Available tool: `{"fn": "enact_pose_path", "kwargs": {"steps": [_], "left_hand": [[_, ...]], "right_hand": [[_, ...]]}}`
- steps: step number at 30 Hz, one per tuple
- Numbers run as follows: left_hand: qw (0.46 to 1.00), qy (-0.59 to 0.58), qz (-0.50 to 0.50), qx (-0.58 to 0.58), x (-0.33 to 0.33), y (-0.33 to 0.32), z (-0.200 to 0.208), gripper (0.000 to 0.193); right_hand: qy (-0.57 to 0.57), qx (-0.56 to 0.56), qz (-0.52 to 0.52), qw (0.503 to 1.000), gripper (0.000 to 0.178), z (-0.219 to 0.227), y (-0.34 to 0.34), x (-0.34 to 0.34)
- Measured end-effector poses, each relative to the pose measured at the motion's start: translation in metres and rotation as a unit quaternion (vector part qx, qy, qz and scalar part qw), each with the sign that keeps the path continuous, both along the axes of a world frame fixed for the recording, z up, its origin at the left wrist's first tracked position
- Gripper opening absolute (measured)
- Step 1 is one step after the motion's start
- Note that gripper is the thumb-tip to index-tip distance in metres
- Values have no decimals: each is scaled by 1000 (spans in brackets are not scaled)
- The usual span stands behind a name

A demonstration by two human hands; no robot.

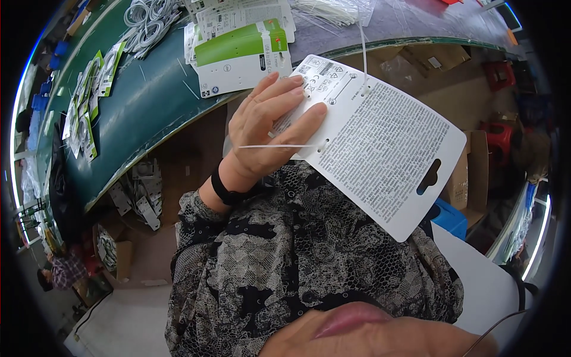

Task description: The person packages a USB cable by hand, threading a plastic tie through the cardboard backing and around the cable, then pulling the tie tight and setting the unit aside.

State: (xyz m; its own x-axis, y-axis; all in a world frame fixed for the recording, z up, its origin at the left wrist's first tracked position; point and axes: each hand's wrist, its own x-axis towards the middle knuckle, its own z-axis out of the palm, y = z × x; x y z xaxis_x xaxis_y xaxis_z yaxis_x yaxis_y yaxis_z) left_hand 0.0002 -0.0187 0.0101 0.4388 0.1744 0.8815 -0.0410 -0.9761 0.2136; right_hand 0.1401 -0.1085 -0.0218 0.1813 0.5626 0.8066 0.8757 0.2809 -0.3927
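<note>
My left hand (262,122), with a black band at the wrist, is closed on one end of a white packaging card (386,143). Its fingers and thumb lie over the printed side near the card's upper left end. The card is tilted, with its hanger slot at the lower right. A thin white cable tie (279,146) sticks out to the left from a hole by my thumb. Another white tie (364,53) rises from holes near the card's upper edge. What lies behind the card is hidden. My right hand does not show.
Green and white packaging cards (238,53) are stacked at the edge of the green table (143,113). Bundled grey cables (148,24) lie behind, and carded cables (86,113) lie at left. White ties (333,9) sit farther back. Open cartons (476,178) and red stools (496,140) stand right.
</note>
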Motion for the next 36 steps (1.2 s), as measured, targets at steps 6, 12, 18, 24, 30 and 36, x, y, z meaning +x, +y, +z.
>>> {"fn": "enact_pose_path", "kwargs": {"steps": [6,12,18,24,30,36], "left_hand": [[997,17,-63,-36,-1,-1,-2,31],[985,-6,-74,-154,2,4,-21,29],[705,-134,-272,-641,2,0,-25,33],[554,-136,-351,-743,5,-6,-30,33],[536,-140,-347,-757,5,-6,-32,33],[518,-128,-360,-765,4,-5,-29,32]], "right_hand": [[-20,-6,-20,1000,39,-1,-2,0],[-40,-11,-40,998,43,3,-5,-1],[466,-111,117,870,38,11,2,45],[568,-47,370,734,30,-7,26,14],[399,-94,284,867,37,-9,26,20],[569,-146,311,747,37,-28,30,39]]}}
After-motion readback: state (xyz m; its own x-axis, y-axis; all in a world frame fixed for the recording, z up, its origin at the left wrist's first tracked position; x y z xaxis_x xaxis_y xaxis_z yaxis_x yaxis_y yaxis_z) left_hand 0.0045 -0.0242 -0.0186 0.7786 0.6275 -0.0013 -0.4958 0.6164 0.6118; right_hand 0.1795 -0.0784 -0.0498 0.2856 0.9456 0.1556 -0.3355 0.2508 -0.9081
